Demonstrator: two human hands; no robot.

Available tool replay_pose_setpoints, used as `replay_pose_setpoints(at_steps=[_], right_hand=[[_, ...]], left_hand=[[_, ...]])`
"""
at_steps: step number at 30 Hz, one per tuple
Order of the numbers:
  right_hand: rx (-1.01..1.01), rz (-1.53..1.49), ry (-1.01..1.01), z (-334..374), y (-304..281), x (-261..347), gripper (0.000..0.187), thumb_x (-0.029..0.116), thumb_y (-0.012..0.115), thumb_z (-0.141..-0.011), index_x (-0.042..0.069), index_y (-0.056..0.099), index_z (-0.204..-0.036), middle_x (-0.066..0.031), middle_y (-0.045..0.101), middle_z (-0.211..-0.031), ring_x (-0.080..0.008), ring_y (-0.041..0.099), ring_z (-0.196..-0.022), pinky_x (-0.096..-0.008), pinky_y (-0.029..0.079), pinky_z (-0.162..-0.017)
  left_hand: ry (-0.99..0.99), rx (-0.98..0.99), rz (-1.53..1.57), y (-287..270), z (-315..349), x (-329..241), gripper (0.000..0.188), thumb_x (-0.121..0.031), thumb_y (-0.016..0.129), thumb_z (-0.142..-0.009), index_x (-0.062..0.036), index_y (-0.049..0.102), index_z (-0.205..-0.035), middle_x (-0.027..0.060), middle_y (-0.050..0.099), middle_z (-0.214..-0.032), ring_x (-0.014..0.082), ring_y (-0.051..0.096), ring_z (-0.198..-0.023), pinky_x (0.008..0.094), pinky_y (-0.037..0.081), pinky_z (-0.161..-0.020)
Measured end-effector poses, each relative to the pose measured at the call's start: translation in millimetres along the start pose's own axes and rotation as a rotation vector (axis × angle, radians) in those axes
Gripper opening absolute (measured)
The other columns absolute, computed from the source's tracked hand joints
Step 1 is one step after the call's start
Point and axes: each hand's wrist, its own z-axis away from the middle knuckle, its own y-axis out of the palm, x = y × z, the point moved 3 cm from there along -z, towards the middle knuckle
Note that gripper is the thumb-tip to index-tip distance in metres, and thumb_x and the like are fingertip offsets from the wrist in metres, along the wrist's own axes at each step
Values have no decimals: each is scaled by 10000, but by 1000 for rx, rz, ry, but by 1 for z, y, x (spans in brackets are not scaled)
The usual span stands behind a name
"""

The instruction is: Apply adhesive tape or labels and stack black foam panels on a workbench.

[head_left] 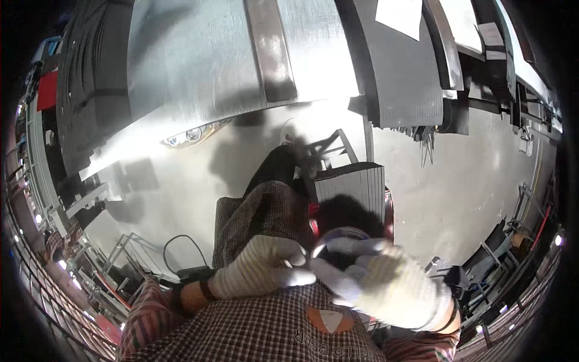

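Observation:
Both my hands wear pale knitted work gloves and meet in front of my checkered apron (241,326). My left hand (259,265) is closed, with thumb and fingertips pinched together; whatever lies between them is too small to make out. Close beside it, my right hand (392,286) curls its fingers around a pale ring-shaped item (345,231) with a dark middle, somewhat like a tape roll. Its exact kind is unclear, as glare and motion blur smear the right fingers. The fingertips of both hands nearly touch.
Ahead stands a workbench with a shiny metal top (193,60). Stacked dark grey sheets (404,78) lie on its right part. Below my hands, a block of layered grey sheets (353,184) rests near a metal frame (344,145). A black cable loop (184,238) is at left.

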Motion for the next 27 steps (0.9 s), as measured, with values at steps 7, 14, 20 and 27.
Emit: replay_pose_setpoints(at_steps=[7,14,20,27], right_hand=[[-216,-673,683,103,63,-222,213,154,846,-717,34,701,-817,-70,682,-892,-179,621,-792,-318,487,-730],[-889,-194,738,54,62,-108,753,320,874,-697,15,528,-1291,-178,552,-1269,-307,524,-1210,-410,452,-970],[-785,297,956,10,126,-52,1102,523,811,-679,-34,295,-1478,-351,359,-1447,-514,416,-1264,-569,353,-1021],[-752,328,952,8,129,-52,1044,510,797,-686,12,328,-1475,-357,384,-1428,-519,447,-1228,-567,376,-990]], left_hand=[[106,113,-434,-35,-121,65,140,-103,730,-857,-60,651,-964,12,653,-909,115,616,-808,286,523,-769],[115,348,322,-41,-166,170,330,-105,683,-908,-31,614,-1222,61,680,-1130,165,640,-1011,349,522,-919],[178,39,359,-18,-215,144,527,-225,624,-939,-60,443,-1406,79,554,-1328,201,522,-1227,372,416,-1072],[157,430,691,24,-237,71,343,-211,586,-958,-28,584,-1248,40,609,-1213,145,547,-1178,295,447,-1013]])
